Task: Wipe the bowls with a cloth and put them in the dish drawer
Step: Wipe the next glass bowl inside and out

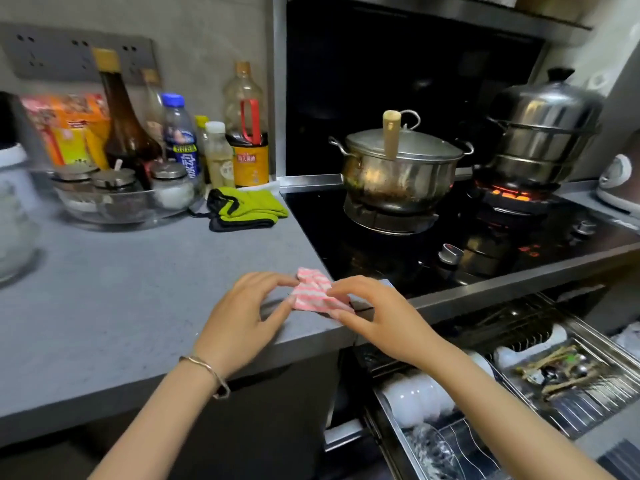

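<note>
white bowls (414,398): partly behind right forearm (485,393)
striped cloth (313,292): corner under right hand (377,317)
rice cooker (620,181): cut off — frame edge

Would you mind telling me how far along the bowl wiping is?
Done, apparently: white bowls lie in the open dish drawer. In hand: the left hand and right hand pinch the striped cloth at the counter edge. Left: no unwiped bowl shows; probably only shutting the drawer.

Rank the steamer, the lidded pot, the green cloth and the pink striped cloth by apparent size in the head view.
1. Steamer and lidded pot: too alike to separate.
2. Green cloth.
3. Pink striped cloth, smallest, though partly hidden.
</note>
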`<action>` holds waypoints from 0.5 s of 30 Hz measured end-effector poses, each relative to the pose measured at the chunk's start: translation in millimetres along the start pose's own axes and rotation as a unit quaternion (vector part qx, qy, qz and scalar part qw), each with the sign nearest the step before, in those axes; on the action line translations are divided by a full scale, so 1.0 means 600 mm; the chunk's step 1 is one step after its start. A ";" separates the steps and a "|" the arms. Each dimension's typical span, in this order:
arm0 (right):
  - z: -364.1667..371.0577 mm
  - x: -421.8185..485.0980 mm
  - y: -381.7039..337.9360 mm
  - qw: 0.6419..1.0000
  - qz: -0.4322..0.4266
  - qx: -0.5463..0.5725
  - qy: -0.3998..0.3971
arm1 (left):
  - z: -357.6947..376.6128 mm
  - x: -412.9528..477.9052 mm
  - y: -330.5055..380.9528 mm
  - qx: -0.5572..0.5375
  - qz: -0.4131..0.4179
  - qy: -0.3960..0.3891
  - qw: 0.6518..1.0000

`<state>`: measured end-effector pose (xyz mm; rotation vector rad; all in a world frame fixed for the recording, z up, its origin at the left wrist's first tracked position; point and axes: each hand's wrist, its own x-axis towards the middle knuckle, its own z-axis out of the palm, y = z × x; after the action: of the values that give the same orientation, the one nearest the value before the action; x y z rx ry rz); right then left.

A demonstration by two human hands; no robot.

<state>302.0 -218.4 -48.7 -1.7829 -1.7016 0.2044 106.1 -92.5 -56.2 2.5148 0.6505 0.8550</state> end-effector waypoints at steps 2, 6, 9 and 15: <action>0.011 0.014 -0.003 0.999 -0.011 -0.046 -0.015 | -0.007 -0.003 -0.009 0.004 -0.001 -0.001 1.000; 0.023 0.033 -0.007 0.991 -0.022 -0.133 -0.009 | -0.021 -0.007 -0.013 -0.003 -0.010 0.008 1.000; 0.026 0.046 -0.011 0.984 -0.037 -0.173 0.007 | -0.030 -0.006 -0.008 -0.016 -0.025 0.008 1.000; -0.011 0.089 -0.069 0.996 0.039 0.072 0.034 | -0.042 0.003 0.002 -0.140 -0.108 0.006 0.984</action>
<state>278.6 -173.1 -3.7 -1.7319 -1.5324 0.2894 91.2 -87.0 -36.3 2.1445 0.7364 0.8208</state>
